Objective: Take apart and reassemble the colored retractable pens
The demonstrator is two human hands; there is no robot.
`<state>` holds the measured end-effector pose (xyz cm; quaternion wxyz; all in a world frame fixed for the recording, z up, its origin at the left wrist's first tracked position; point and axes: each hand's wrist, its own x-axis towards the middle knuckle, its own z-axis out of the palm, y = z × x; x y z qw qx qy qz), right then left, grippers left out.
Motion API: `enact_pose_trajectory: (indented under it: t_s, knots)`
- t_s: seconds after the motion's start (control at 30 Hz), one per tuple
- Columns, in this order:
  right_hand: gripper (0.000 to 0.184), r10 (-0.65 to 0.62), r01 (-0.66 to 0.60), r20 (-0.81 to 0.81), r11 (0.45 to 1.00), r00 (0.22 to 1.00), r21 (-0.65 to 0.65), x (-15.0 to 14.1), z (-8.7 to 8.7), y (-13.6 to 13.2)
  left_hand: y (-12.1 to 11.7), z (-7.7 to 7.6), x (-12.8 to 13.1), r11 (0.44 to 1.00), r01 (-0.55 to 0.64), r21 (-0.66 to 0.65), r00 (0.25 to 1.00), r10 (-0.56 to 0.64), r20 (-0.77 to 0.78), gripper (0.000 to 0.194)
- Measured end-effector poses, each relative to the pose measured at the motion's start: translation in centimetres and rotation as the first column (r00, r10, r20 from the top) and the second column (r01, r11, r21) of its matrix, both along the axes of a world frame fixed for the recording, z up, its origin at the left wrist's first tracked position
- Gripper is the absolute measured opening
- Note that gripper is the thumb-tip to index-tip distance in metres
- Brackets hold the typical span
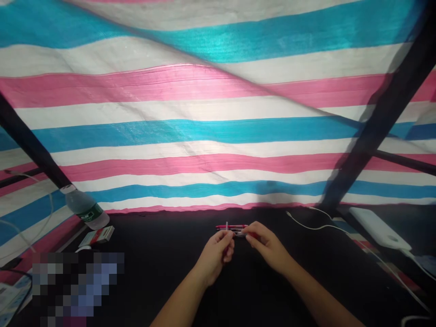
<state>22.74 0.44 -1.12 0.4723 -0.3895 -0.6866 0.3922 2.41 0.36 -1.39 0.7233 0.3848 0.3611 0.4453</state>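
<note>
My left hand [218,252] is closed in a pinch on a thin, pale, see-through stick [227,225], which points up from between thumb and forefinger. Close beside it, on the right, my right hand [267,243] is also closed, thumb against fingers. Whatever its fingertips pinch is small and partly hidden; I cannot make it out. Just behind both hands, a red pen [222,226] lies crosswise on the black tabletop [163,259]. Other slim, pen-like pieces show between the hands, partly covered by the fingers.
A water bottle [86,209] with a green label and a small flat box [97,236] stand at the left. On the right lies a white power bank [379,228] with a cable. A striped sheet [204,163] hangs behind the table, between dark poles. One lower-left patch is pixelated.
</note>
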Motion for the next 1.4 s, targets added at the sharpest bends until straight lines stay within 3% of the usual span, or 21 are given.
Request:
enact_pose_trajectory:
  t_s: [0.17,0.4,0.57,0.73,0.87,0.97,1.07,1.13,1.27,1.33,1.4]
  knots:
    - [0.021,0.036,-0.058,0.184,0.992,0.982,0.113,0.2,0.8,-0.5,-0.2,-0.1,0.1,0.999,0.002,-0.033,1.0,-0.002,-0.012,0.042]
    - [0.015,-0.051,0.051,-0.026,0.999,0.998,-0.005,-0.5,0.3,-0.4,-0.3,-0.5,0.3,0.977,0.032,-0.21,0.994,-0.01,0.106,0.03]
    - [0.014,-0.036,0.035,0.024,0.997,0.999,0.074,-0.3,0.6,-0.7,-0.3,-0.3,0.2,0.944,0.076,-0.321,0.981,-0.013,0.194,0.017]
    - [0.014,-0.055,0.056,-0.015,0.995,0.998,0.084,-0.1,0.8,-1.1,-0.4,0.3,0.1,0.934,0.073,-0.349,0.978,0.002,0.209,0.01]
    - [0.013,-0.098,0.105,-0.098,0.992,0.99,0.069,-0.1,0.6,-0.9,-0.3,0.4,0.1,0.939,0.086,-0.333,0.976,-0.013,0.216,0.015]
    - [0.014,-0.167,0.184,-0.237,0.982,0.957,0.047,-0.1,0.3,-0.4,-0.3,0.4,0.1,0.965,0.052,-0.258,0.987,-0.011,0.16,0.024]
    - [0.013,-0.17,0.176,-0.342,0.984,0.924,-0.012,0.1,-0.1,0.0,-0.5,0.4,0.1,0.998,0.028,-0.055,0.999,-0.028,-0.014,0.031]
    - [0.012,-0.12,0.112,-0.254,0.993,0.96,-0.043,0.2,-0.1,-0.1,-0.6,0.4,0.2,0.998,0.015,0.061,0.989,-0.006,-0.151,0.034]
    - [0.015,0.018,-0.019,0.132,1.0,0.991,0.005,-0.3,0.3,-0.9,-0.6,0.6,0.2,0.972,-0.031,0.232,0.944,0.105,-0.312,0.037]
    - [0.019,0.009,-0.015,0.182,0.999,0.983,0.031,-0.8,0.5,-1.2,-0.5,0.7,0.1,0.957,-0.051,0.285,0.927,0.151,-0.343,0.037]
    - [0.027,0.0,0.003,0.111,1.0,0.994,-0.021,-1.1,0.4,-1.1,-0.4,0.6,0.1,0.961,-0.073,0.266,0.933,0.16,-0.323,0.037]
